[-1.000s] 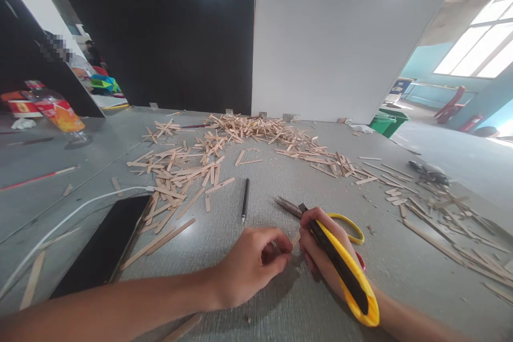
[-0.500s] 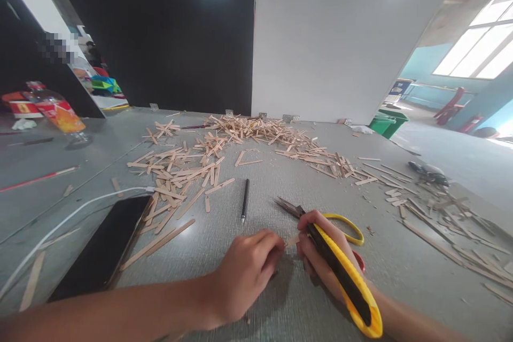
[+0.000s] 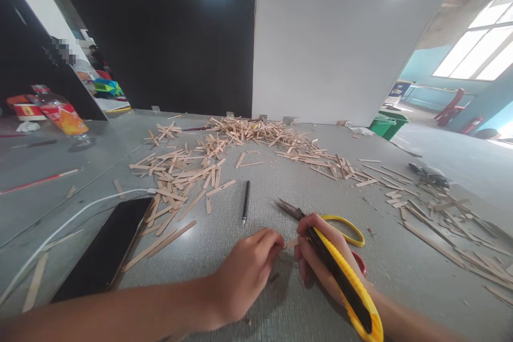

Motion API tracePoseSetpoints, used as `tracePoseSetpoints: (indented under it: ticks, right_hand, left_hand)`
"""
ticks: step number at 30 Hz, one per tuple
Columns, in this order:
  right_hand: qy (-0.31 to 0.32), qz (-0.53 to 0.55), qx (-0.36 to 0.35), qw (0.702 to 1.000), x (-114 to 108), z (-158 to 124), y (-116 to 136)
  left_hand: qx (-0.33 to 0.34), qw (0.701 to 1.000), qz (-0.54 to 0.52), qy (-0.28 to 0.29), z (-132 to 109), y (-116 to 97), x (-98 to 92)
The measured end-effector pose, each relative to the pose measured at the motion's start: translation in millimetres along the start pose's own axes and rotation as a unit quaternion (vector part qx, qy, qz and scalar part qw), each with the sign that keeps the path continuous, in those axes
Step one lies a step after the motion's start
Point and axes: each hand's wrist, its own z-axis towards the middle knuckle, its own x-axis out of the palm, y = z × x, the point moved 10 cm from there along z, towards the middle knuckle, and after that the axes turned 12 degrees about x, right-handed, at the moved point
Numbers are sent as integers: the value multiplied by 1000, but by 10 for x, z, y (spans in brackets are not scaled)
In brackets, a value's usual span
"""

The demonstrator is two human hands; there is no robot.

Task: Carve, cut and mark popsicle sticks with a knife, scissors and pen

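pinching left hand point(image 3: 252, 267): thumb and fingertips pressed together on one end of a short wood strip point(image 3: 292, 244), probably to steady so small a piece.
wood strip: between the two hands, low over the gray table point(image 3: 264, 179); whether it touches the surface, i cannot tell.
right hand point(image 3: 326, 248): fingers curled around a yellow-and-black utility knife point(image 3: 347, 280), its handle slanting back toward the wearer, seemingly gripped near the front for control; fingertip contact with the strip is unclear.
scissors point(image 3: 287, 209): lying just beyond the right hand, perhaps kept within reach.
pen-like tool point(image 3: 246, 203): lying ahead of the left hand.
bottle point(image 3: 64, 117): far left, red-and-orange label; contents unclear.
tub point(image 3: 29, 112): behind the bottle; inside not visible.
green bin point(image 3: 382, 127): beyond the table, right; contents hidden.
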Motion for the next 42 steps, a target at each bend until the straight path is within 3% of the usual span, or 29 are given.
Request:
tracePoseSetpoints:
  ticks: [6, 11, 13, 21, 23, 32, 36, 42]
  right_hand:
    - [7, -1, 1, 1000, 16, -23, 30]
    - [8, -12, -4, 1000, 29, -9, 4]
    - [10, -7, -3, 1000, 34, -4, -5]
    - [17, -10, -7, 1000, 47, 10, 39]
    - [15, -8, -5, 1000, 47, 11, 31]
    - [-11, 42, 4, 999, -28, 14, 11]
    - [-19, 45, -3, 999, -50, 23, 52]
    - [-60, 44, -16, 997, -113, 16, 91]
  left_hand:
    - [54, 985, 129, 102, -35, -73, 156]
    - [55, 937, 268, 217, -44, -55, 306]
    - [73, 923, 301, 229, -47, -76, 336]
    - [157, 910, 330, 195, -106, -175, 353]
    - [159, 919, 314, 180, -100, -178, 334]
    - [43, 991, 112, 63, -12, -85, 54]
    - [-15, 999, 26, 35, 10, -43, -40]
    - [-26, 1000, -5, 5, 18, -20, -94]
